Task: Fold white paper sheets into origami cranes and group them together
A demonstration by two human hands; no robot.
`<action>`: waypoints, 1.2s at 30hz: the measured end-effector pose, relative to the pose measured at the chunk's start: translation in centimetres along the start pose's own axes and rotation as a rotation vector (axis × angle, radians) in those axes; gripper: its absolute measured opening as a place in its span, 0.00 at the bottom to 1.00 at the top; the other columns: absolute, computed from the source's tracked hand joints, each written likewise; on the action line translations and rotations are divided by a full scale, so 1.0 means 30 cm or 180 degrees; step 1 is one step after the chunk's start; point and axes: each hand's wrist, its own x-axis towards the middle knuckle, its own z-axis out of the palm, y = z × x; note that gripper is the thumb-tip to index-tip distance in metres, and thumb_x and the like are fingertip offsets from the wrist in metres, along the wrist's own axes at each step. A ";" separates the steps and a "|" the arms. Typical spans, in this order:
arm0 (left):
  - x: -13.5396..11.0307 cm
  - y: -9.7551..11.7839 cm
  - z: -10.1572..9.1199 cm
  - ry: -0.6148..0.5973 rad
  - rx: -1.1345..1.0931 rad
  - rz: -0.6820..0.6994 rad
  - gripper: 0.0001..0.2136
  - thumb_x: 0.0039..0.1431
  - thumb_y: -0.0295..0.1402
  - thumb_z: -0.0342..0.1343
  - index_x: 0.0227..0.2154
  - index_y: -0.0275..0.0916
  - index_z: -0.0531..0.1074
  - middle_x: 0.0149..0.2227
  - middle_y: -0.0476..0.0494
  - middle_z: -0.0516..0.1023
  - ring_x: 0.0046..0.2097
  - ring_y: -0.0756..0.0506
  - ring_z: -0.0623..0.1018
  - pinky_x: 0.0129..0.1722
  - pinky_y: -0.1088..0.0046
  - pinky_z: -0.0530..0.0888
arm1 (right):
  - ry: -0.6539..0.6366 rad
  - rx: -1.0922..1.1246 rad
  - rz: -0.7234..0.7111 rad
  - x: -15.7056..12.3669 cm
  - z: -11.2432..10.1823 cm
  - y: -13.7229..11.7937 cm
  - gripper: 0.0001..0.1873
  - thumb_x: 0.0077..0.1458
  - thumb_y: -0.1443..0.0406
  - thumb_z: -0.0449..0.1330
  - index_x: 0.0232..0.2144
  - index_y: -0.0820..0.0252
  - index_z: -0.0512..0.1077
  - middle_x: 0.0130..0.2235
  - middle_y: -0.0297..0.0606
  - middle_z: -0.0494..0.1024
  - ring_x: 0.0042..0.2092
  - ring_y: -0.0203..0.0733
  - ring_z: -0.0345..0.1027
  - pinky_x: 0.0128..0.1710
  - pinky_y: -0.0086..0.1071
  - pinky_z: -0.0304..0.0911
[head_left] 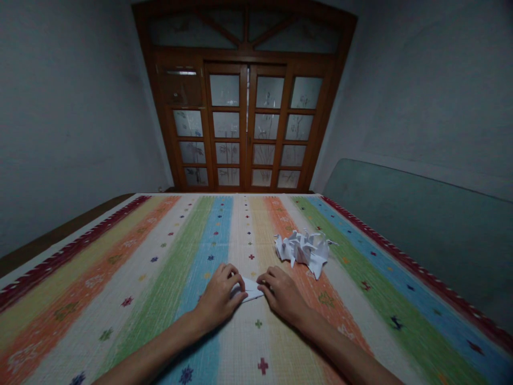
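Observation:
A small piece of folded white paper [250, 289] lies on a striped, many-coloured cloth [160, 289] near the front middle. My left hand [219, 298] rests on the paper's left side with its fingers curled and pinched on it. My right hand [282, 293] presses the paper's right edge with bent fingers. Most of the paper is hidden between the two hands. A pile of several folded white paper figures [304, 248] sits just beyond my right hand, apart from it.
The cloth covers a wide flat surface with red patterned borders [64, 255] on both sides. A wooden door with frosted glass panes [245, 125] stands at the far end. A greenish panel [425, 224] leans along the right wall.

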 end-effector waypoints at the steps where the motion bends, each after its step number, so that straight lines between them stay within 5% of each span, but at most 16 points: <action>1: -0.001 -0.008 0.005 0.0045 -0.0094 0.0042 0.07 0.54 0.27 0.66 0.35 0.40 0.75 0.46 0.42 0.75 0.50 0.38 0.72 0.51 0.59 0.70 | 0.0014 0.0034 0.0027 -0.001 0.000 -0.004 0.06 0.62 0.71 0.60 0.38 0.59 0.77 0.39 0.41 0.76 0.43 0.46 0.70 0.43 0.36 0.63; 6: -0.005 -0.044 0.026 -0.0018 -0.0440 0.0094 0.18 0.56 0.25 0.64 0.49 0.40 0.71 0.49 0.42 0.76 0.53 0.40 0.72 0.54 0.59 0.70 | 0.0081 0.0306 0.0050 -0.002 0.001 -0.007 0.07 0.60 0.73 0.60 0.37 0.60 0.77 0.39 0.41 0.76 0.43 0.46 0.70 0.43 0.36 0.64; 11: -0.006 -0.032 0.015 -0.0104 -0.0346 0.0353 0.10 0.61 0.26 0.62 0.45 0.41 0.74 0.46 0.45 0.78 0.51 0.41 0.72 0.53 0.60 0.71 | 0.0111 0.0579 0.0010 -0.002 0.013 0.005 0.08 0.59 0.76 0.59 0.35 0.60 0.75 0.38 0.40 0.76 0.43 0.45 0.70 0.44 0.35 0.64; 23: -0.031 -0.030 0.042 0.0358 0.0372 0.0922 0.04 0.64 0.27 0.60 0.36 0.39 0.79 0.37 0.44 0.81 0.41 0.42 0.73 0.40 0.64 0.74 | -0.0274 0.0282 -0.0785 -0.011 -0.033 0.022 0.11 0.63 0.73 0.55 0.39 0.60 0.78 0.37 0.42 0.75 0.39 0.43 0.69 0.40 0.33 0.65; 36: -0.031 -0.026 0.043 0.0387 0.0536 0.0945 0.05 0.63 0.27 0.61 0.39 0.41 0.79 0.36 0.44 0.80 0.41 0.42 0.74 0.40 0.65 0.75 | -0.0263 0.0610 -0.0062 0.021 -0.037 0.054 0.04 0.52 0.70 0.70 0.30 0.55 0.83 0.33 0.36 0.76 0.40 0.44 0.68 0.41 0.34 0.60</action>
